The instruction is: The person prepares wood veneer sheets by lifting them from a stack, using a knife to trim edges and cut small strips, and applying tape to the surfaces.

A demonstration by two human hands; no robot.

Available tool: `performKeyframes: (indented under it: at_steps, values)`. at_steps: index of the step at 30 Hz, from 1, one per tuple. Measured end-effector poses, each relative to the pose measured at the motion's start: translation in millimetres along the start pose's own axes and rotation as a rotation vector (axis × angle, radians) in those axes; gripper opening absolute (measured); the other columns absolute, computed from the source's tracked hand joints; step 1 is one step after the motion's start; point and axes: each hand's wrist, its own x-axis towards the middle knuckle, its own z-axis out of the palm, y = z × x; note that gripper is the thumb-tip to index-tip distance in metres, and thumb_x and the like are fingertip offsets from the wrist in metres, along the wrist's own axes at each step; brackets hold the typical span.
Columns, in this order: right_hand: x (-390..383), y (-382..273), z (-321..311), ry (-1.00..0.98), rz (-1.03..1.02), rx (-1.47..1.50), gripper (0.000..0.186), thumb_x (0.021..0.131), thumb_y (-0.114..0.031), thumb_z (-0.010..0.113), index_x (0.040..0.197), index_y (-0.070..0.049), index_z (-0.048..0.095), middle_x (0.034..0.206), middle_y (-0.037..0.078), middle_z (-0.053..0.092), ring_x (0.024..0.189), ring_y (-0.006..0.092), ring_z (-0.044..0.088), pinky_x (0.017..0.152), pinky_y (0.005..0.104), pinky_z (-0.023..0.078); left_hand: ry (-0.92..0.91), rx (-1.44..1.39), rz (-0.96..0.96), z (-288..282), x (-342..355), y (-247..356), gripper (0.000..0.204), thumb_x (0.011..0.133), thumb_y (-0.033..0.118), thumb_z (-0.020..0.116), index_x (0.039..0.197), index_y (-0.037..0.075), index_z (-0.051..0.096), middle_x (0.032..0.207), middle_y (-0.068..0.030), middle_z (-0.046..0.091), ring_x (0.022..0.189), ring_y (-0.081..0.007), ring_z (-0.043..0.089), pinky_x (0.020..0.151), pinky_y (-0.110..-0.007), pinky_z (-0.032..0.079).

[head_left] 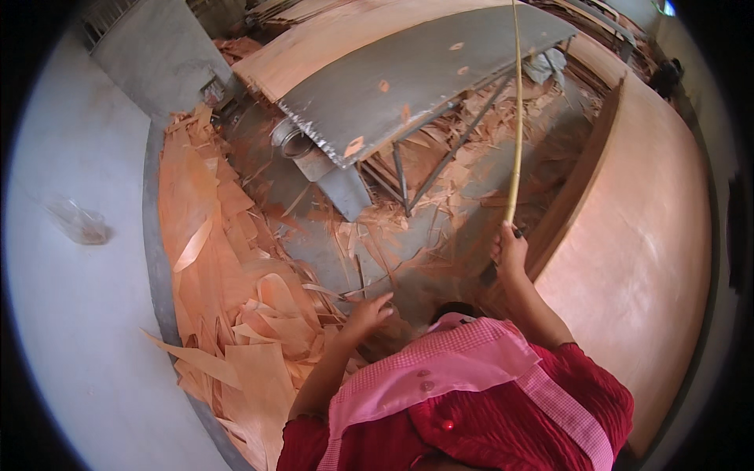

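Observation:
My right hand (508,253) is closed round the lower end of a long, thin yellow pole (516,141), which stretches up past the grey table to the top edge of the view. A small dark piece shows beside my fingers, too unclear to name. My left hand (369,314) is held out at waist height with fingers apart and nothing in it, near a pile of loose orange-tan veneer sheets (204,235) on my left. A tall stack of pale veneer boards (636,259) stands at my right, close beside my right forearm.
A grey-topped table (393,86) on a metal frame stands ahead, with a metal duct-like fitting (338,188) at its near left corner. Veneer scraps (448,157) litter the floor. A white wall (78,306) runs along the left; a dark figure or object (666,77) is at the far right.

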Motion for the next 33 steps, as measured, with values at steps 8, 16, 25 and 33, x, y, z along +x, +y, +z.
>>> performKeyframes:
  at_steps: [8, 16, 25, 33]
  values:
    - [69.3, 102.5, 292.0, -0.229, 0.091, 0.067, 0.022, 0.089, -0.024, 0.047, 0.076, -0.006, 0.045, 0.057, 0.004, 0.047, 0.041, 0.0127, 0.045, 0.036, 0.0252, 0.037, 0.306, -0.527, -0.070, -167.3, 141.0, -83.3, 0.040, 0.087, 0.020, 0.050, 0.123, 0.004, 0.042, 0.121, -0.0101, 0.048, 0.105, -0.0164, 0.051, 0.082, -0.029, 0.043]
    - [132.5, 172.1, 486.2, -1.125, -0.086, -0.846, 0.034, 0.085, -0.019, 0.054, 0.115, -0.003, 0.051, 0.074, 0.008, 0.063, 0.057, 0.0133, 0.058, 0.050, 0.0255, 0.047, 0.050, -0.776, -0.363, -371.3, 228.9, -216.9, 0.030, 0.081, 0.023, 0.058, 0.100, 0.002, 0.050, 0.069, -0.0025, 0.053, 0.057, -0.0088, 0.052, 0.049, -0.022, 0.042]
    - [283.0, 218.5, 671.6, -0.955, -0.483, -1.684, 0.019, 0.074, -0.018, 0.059, 0.091, -0.020, 0.065, 0.085, 0.009, 0.063, 0.078, 0.0273, 0.060, 0.070, 0.0372, 0.047, 0.155, 0.048, -0.408, -606.0, 294.7, -399.6, 0.023, 0.071, 0.022, 0.058, 0.085, 0.004, 0.054, 0.072, -0.0157, 0.059, 0.072, -0.0302, 0.059, 0.063, -0.038, 0.045]
    - [434.0, 232.4, 910.0, -0.792, -0.821, -1.463, 0.034, 0.068, -0.018, 0.064, 0.102, -0.019, 0.060, 0.102, 0.005, 0.055, 0.083, 0.0262, 0.058, 0.073, 0.0359, 0.046, 0.332, 0.211, -0.413, -811.0, 449.4, -482.2, 0.022, 0.069, 0.026, 0.060, 0.075, 0.005, 0.057, 0.069, -0.0145, 0.058, 0.070, -0.0315, 0.057, 0.062, -0.039, 0.043]
